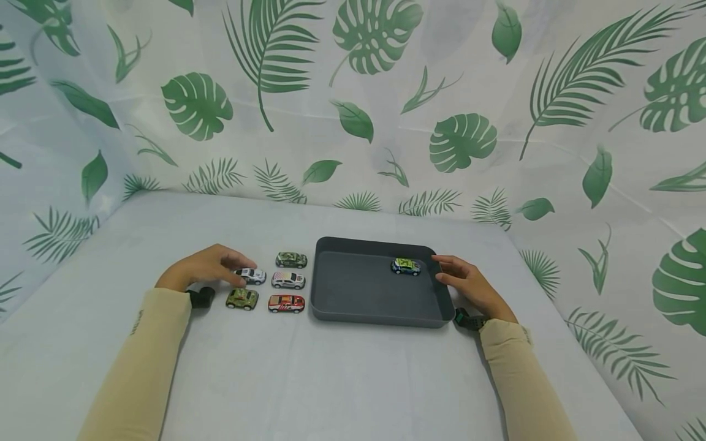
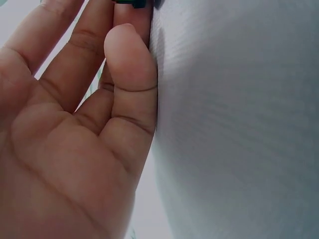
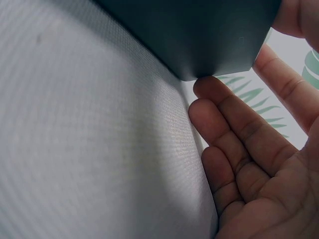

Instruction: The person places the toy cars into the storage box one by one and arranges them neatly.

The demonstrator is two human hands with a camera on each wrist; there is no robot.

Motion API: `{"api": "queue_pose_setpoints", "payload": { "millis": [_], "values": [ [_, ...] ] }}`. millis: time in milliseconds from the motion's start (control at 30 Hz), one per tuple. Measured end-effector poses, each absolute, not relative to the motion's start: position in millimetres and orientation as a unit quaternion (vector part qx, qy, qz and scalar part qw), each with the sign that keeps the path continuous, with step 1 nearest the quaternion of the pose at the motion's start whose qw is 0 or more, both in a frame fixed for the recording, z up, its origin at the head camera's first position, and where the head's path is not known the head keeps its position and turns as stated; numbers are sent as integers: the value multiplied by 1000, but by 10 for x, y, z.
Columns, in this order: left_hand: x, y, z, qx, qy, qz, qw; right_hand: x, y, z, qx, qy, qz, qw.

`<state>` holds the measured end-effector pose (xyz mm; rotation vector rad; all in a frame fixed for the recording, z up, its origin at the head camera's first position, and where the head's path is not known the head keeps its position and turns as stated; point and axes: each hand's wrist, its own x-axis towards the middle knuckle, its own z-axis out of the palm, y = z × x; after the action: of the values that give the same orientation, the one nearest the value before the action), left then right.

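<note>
My left hand [image 1: 206,267] pinches a white toy car [image 1: 252,276] between thumb and fingers, at the left of the group of cars. Just in front of it stands a green camouflage toy car [image 1: 241,299]. In the left wrist view, the left hand's palm [image 2: 60,149] shows, and the white car is hidden. To the right is a dark grey tray [image 1: 380,316], with a yellow-green and blue toy car [image 1: 406,266] in its back right part. My right hand [image 1: 471,285] grips the tray's right wall, and its curled fingers [image 3: 214,124] show beside the tray in the right wrist view.
Between the left hand and the tray stand a dark camouflage toy car [image 1: 291,260], a white patterned one [image 1: 288,280] and a red one [image 1: 286,303]. A white cloth [image 1: 353,380] covers the table. Leaf-patterned curtains [image 1: 386,104] rise behind and at the sides.
</note>
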<state>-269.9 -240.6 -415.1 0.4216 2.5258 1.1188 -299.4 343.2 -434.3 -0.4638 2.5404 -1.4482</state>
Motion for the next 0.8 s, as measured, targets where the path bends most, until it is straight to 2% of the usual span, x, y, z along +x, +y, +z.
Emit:
{"api": "queue_pose_setpoints", "payload": {
  "millis": [267,800],
  "values": [
    [-2701,-2388,-4131,135,899,386,160,-3000,3439,-4348,-156,855,-486,90],
    [-2690,-2388,-4110,114,896,416,103,-3002,3439,-4350,-160,854,-486,89]
  ]
}}
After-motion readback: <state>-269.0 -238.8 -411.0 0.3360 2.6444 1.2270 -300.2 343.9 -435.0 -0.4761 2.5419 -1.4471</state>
